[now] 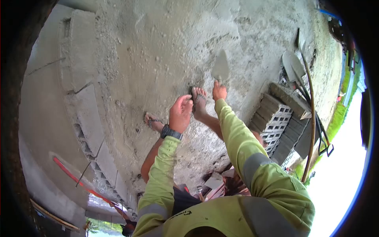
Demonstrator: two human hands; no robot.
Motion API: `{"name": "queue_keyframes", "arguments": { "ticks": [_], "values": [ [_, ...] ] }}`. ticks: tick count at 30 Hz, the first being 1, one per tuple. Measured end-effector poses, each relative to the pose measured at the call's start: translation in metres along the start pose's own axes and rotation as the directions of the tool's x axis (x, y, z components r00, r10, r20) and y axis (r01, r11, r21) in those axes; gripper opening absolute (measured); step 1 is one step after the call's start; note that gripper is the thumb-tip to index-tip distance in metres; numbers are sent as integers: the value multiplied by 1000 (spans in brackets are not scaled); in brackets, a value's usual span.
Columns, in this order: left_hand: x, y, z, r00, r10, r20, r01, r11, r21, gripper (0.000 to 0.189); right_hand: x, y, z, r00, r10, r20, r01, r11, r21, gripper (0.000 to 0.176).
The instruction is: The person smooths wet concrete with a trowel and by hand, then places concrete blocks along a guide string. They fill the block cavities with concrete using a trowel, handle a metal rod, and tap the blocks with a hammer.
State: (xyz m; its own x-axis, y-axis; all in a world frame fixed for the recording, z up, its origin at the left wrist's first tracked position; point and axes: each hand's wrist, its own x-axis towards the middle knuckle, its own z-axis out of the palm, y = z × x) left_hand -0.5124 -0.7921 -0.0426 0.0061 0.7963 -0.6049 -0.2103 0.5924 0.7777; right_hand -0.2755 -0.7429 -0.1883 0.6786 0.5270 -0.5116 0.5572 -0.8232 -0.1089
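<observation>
My right hand [219,91] is closed around the handle of a pointed trowel [220,66]. The trowel's blade points away from me over the gritty grey ground [158,51]. To the left, my left hand [181,114] is raised with loosely bent fingers, and nothing shows in it. A dark wristwatch [171,132] is on that wrist. Below the hands are my two feet in sandals, one foot [199,96] close to the left hand and the other foot [153,121] further left.
A low concrete block wall [89,114] curves along the left, with thin rods rising from it and a red bar [79,181] beyond. Stacked hollow blocks [272,118] stand at the right. A shovel [293,65] and a long wooden handle [312,118] lean there.
</observation>
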Motion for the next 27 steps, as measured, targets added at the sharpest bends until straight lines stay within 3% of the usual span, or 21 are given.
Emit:
{"name": "queue_keyframes", "arguments": {
  "ticks": [2,4,7,10,12,15,17,19,21,23,25,27],
  "values": [
    [0,6,-6,998,-22,52,18,997,78,28,-39,17,42,955,-242,173,256,964,-68,66],
    [10,19,-7,999,10,42,-16,991,129,28,-98,5,68,827,-389,405,467,878,-109,66],
    [37,30,-11,992,111,61,-122,964,237,28,-166,-33,80,471,-743,476,874,465,-140,52],
    [44,38,-23,981,152,122,-183,932,312,28,-173,-72,78,266,-863,430,949,156,-275,42],
    [55,40,-36,951,226,211,-297,859,417,28,-150,-89,79,280,-887,367,931,158,-329,40],
    [67,54,-48,906,330,263,-415,810,413,28,-76,-89,92,457,-856,240,889,435,-142,50],
    [70,62,-58,869,407,281,-494,736,462,26,-39,-95,107,519,-836,181,853,521,-39,59],
    [70,67,-67,801,453,391,-597,556,579,25,-13,-107,122,539,-833,124,839,544,8,67],
    [71,73,-73,789,424,444,-612,483,627,24,-12,-136,124,848,-463,259,486,874,-29,69],
    [68,72,-78,808,292,512,-583,265,768,25,-13,-147,126,833,-483,270,492,870,37,67],
    [64,77,-80,795,325,512,-588,206,782,25,-12,-159,132,819,-550,162,553,832,30,67],
    [60,80,-80,799,240,552,-594,168,787,24,-16,-157,128,801,-577,160,578,815,41,65]
  ]
}}
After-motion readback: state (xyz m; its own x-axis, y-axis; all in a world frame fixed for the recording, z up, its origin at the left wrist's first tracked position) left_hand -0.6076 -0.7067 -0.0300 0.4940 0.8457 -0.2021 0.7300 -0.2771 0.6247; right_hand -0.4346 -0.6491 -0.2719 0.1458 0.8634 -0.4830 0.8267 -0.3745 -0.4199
